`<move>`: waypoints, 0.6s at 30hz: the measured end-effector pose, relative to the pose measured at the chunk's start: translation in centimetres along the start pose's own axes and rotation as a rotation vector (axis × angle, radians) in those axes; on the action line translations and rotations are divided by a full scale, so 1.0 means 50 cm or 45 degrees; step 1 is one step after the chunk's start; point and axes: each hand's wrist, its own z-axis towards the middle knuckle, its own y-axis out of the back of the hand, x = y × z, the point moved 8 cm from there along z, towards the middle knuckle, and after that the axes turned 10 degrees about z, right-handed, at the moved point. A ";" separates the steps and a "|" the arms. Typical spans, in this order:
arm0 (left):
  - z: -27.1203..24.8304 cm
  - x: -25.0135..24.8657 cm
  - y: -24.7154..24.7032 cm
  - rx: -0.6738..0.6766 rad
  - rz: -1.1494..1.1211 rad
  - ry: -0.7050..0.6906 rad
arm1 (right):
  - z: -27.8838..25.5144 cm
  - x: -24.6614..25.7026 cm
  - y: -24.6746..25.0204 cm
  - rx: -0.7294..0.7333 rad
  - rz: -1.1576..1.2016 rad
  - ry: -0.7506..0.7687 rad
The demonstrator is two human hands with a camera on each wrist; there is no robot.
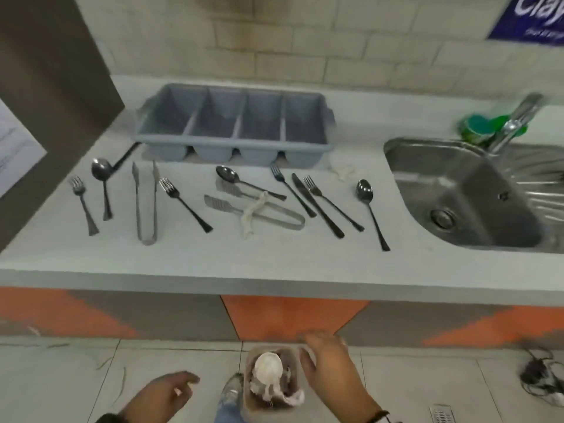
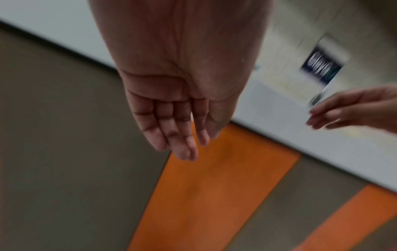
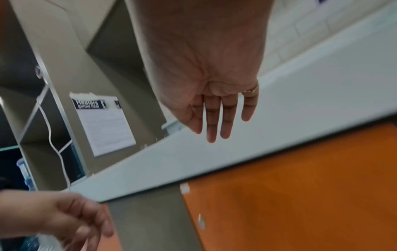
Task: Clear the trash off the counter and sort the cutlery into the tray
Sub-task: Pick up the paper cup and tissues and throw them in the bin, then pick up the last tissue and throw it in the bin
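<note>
Across the frame's middle, on the pale grey counter (image 1: 274,264), dark metal cutlery lies mostly with handles toward the lower edge; the grey four-compartment plastic tray (image 1: 233,145) runs left-right behind it. A twisted white paper scrap (image 1: 253,212) drapes over the steel serrated tongs (image 1: 256,210), centre. Bottom centre, a small bin with crumpled white trash (image 1: 270,377) sits on the floor. Left hand (image 1: 164,395) and right hand (image 1: 331,366) both relaxed, fingers extended, holding nothing.

blue wall sign (image 1: 532,16) reading "Clay" (cut off at the edge), paper notice (image 3: 105,125) print too blurred to read
</note>
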 end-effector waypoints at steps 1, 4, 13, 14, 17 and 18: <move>-0.006 -0.068 0.063 -0.090 -0.009 -0.099 | 0.035 0.006 0.047 -0.065 0.049 -0.007; 0.007 -0.233 0.248 -0.291 -0.023 -0.364 | 0.127 0.028 0.167 -0.229 0.228 0.051; 0.227 -0.417 0.484 -0.366 0.342 -0.548 | 0.491 -0.053 0.315 -0.403 0.254 -0.213; 0.245 -0.416 0.481 -0.320 0.397 -0.546 | 0.526 -0.072 0.313 -0.357 0.205 -0.306; 0.279 -0.413 0.473 -0.293 0.475 -0.595 | 0.610 -0.119 0.306 -0.219 0.022 -0.536; 0.284 -0.410 0.473 -0.298 0.445 -0.617 | 0.634 -0.130 0.303 -0.173 -0.041 -0.585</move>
